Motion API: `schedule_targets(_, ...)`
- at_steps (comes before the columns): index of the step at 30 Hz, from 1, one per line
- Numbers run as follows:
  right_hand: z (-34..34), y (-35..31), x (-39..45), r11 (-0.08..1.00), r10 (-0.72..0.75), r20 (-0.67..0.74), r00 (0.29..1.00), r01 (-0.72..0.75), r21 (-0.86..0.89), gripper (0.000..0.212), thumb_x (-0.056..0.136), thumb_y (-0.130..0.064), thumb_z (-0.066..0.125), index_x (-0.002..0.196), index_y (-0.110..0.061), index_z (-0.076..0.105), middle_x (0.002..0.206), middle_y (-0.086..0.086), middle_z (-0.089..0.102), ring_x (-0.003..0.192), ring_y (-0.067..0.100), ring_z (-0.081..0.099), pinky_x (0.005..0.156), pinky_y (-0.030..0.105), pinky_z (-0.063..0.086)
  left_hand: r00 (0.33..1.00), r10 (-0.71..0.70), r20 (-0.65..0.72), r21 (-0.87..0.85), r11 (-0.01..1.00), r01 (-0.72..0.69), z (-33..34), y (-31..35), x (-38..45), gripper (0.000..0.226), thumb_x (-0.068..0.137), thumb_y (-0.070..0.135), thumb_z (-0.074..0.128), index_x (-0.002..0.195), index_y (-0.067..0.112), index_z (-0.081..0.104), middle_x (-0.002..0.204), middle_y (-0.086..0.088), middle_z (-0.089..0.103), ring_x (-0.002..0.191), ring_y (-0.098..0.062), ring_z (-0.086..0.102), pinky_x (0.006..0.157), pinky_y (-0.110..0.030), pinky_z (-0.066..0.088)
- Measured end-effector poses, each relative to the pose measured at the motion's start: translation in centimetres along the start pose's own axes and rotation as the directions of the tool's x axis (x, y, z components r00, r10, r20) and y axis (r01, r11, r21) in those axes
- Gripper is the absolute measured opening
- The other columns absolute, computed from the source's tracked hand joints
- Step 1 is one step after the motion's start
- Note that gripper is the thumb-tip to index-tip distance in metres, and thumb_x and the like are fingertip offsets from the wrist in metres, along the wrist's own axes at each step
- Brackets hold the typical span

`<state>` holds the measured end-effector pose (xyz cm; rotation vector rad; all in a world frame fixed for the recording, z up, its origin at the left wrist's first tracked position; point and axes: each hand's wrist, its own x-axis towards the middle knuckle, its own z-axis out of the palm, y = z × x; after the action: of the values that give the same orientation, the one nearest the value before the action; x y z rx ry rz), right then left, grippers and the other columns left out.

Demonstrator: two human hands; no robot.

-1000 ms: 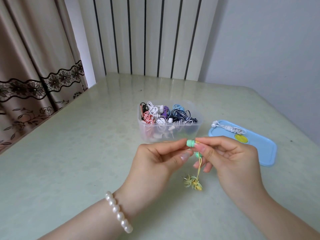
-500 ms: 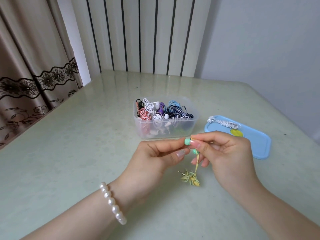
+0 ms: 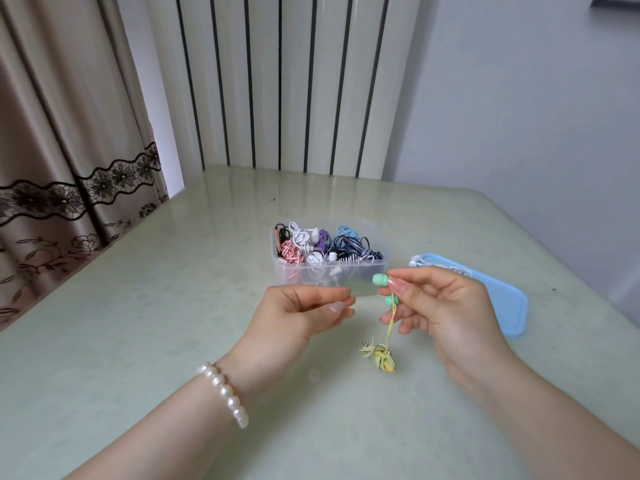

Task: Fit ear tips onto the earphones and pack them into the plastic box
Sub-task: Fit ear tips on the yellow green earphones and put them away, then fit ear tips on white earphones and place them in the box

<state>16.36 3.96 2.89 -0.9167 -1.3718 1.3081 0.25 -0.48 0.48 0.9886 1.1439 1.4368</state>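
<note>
Head view, looking down over a pale green counter (image 3: 138, 341). Right hand (image 3: 446, 306) pinches a mint-green earbud (image 3: 380, 279) between thumb and forefinger, raised above the counter. A second mint earbud (image 3: 392, 300) sits just below it against the fingers. Yellow cable (image 3: 391, 323) hangs down from both to a knotted bundle (image 3: 379, 355), jack sticking out to the left; cannot tell whether the bundle touches the counter. Left hand (image 3: 301, 310) is apart from the earbuds, fingers curled in with thumb meeting fingertips; whether anything small is held there is not visible. Pearl bracelet (image 3: 225, 393) on the left wrist. Clear plastic box (image 3: 329, 271) stands just beyond the hands, full of coiled earphones in white, pink, purple, blue and black. Blue lid (image 3: 509, 306) lies to its right, partly behind the right hand, with a white earphone (image 3: 436, 266) resting on it.
</note>
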Motion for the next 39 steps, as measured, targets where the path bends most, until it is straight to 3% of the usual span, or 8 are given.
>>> schedule_targets(3, 0.2, -2.2, 1.8, 1.0, -0.024, -0.01, 1.0, 0.024, -0.001, 0.01, 0.081, 0.003, 0.059, 0.084, -0.006, 0.065, 0.062, 0.003, 0.07, 0.046, 0.017, 0.063, 0.04, 0.018, 0.045, 0.994, 0.087, -0.063, 0.371, 0.927, -0.058, -1.6, -0.5, 1.0, 0.026, 0.078, -0.001, 0.067, 0.073, 0.023, 0.07, 0.073, 0.002, 0.07, 0.067, -0.014, 0.061, 0.069, -0.025, 0.05)
schedule_targets(8, 0.9, -5.5, 7.2, 0.999, -0.025, -0.036, 0.999, 0.026, 0.03, 0.008, 0.086, 0.002, 0.057, 0.083, -0.004, 0.062, 0.076, 0.01, 0.067, 0.051, 0.016, 0.066, 0.046, 0.018, 0.05, 0.986, 0.16, 0.052, 0.794, 0.592, -0.138, -2.5, -1.5, 1.4, 0.013, 0.076, 0.025, 0.073, 0.09, 0.027, 0.072, 0.09, 0.014, 0.062, 0.085, -0.006, 0.057, 0.075, -0.015, 0.04)
schedule_targets(13, 3.4, -3.9, 11.7, 0.995, 0.077, -0.06, 0.995, -0.072, 0.074, 0.003, 0.085, 0.001, 0.059, 0.086, -0.001, 0.061, 0.084, 0.016, 0.065, 0.053, 0.019, 0.068, 0.045, 0.019, 0.051, 0.99, 0.112, 0.087, 0.799, 0.586, -0.136, -2.6, -1.5, 1.4, 0.016, 0.074, 0.033, 0.074, 0.089, 0.027, 0.071, 0.088, 0.018, 0.057, 0.083, -0.003, 0.052, 0.073, -0.015, 0.036)
schedule_targets(19, 5.3, -0.1, 13.5, 0.962, 0.24, -0.059, 0.969, -0.246, -0.121, 0.01, 0.082, 0.007, 0.06, 0.076, 0.0, 0.058, 0.089, 0.023, 0.064, 0.049, 0.023, 0.065, 0.045, 0.026, 0.055, 0.986, 0.101, 0.135, 0.793, 0.586, -0.168, -2.8, -1.5, 1.4, 0.018, 0.072, 0.035, 0.076, 0.088, 0.029, 0.07, 0.089, 0.018, 0.055, 0.083, -0.003, 0.051, 0.072, -0.013, 0.036)
schedule_targets(24, 4.8, 0.4, 14.1, 0.745, 0.13, -0.001, 0.992, -0.098, -0.659, 0.007, 0.076, -0.001, 0.071, 0.074, -0.006, 0.067, 0.063, 0.007, 0.062, 0.038, 0.014, 0.057, 0.05, 0.025, 0.056, 0.981, 0.089, 0.171, 0.798, 0.571, -0.191, -2.8, -1.5, 1.4, 0.031, 0.066, 0.036, 0.08, 0.093, 0.028, 0.07, 0.094, 0.013, 0.055, 0.084, -0.002, 0.049, 0.074, -0.014, 0.039)
schedule_targets(28, 3.5, -1.7, 14.7, 0.681, 0.121, 0.119, 0.985, 0.005, -0.732, 0.019, 0.077, -0.014, 0.074, 0.094, -0.009, 0.067, 0.075, 0.011, 0.067, 0.038, 0.008, 0.058, 0.043, 0.02, 0.05, 0.98, 0.09, 0.177, 0.803, 0.563, -0.197, -3.0, -1.5, 1.6, 0.034, 0.063, 0.037, 0.082, 0.094, 0.027, 0.07, 0.092, 0.015, 0.055, 0.082, -0.002, 0.049, 0.071, -0.011, 0.039)
schedule_targets(33, -2.5, -3.7, 14.2, 0.626, 0.023, 0.017, 1.0, -0.001, -0.78, 0.006, 0.079, -0.003, 0.067, 0.085, -0.005, 0.068, 0.068, 0.006, 0.063, 0.034, 0.005, 0.055, 0.036, 0.015, 0.04, 0.976, 0.112, 0.185, 0.81, 0.545, -0.217, -3.5, -1.4, 2.0, 0.019, 0.073, 0.026, 0.076, 0.092, 0.023, 0.071, 0.087, 0.013, 0.055, 0.075, -0.003, 0.048, 0.065, -0.008, 0.036)
schedule_targets(39, -11.0, 0.1, 11.6, 0.471, 0.042, -0.171, 0.984, -0.17, -0.865, 0.009, 0.08, -0.005, 0.064, 0.081, -0.009, 0.072, 0.088, 0.007, 0.07, 0.076, 0.02, 0.062, 0.069, 0.022, 0.042, 0.971, 0.065, 0.229, 0.847, 0.478, -0.232, -3.9, -2.1, 2.2, 0.012, 0.079, 0.016, 0.071, 0.088, 0.023, 0.071, 0.087, 0.01, 0.056, 0.065, 0.0, 0.054, 0.067, -0.009, 0.041)
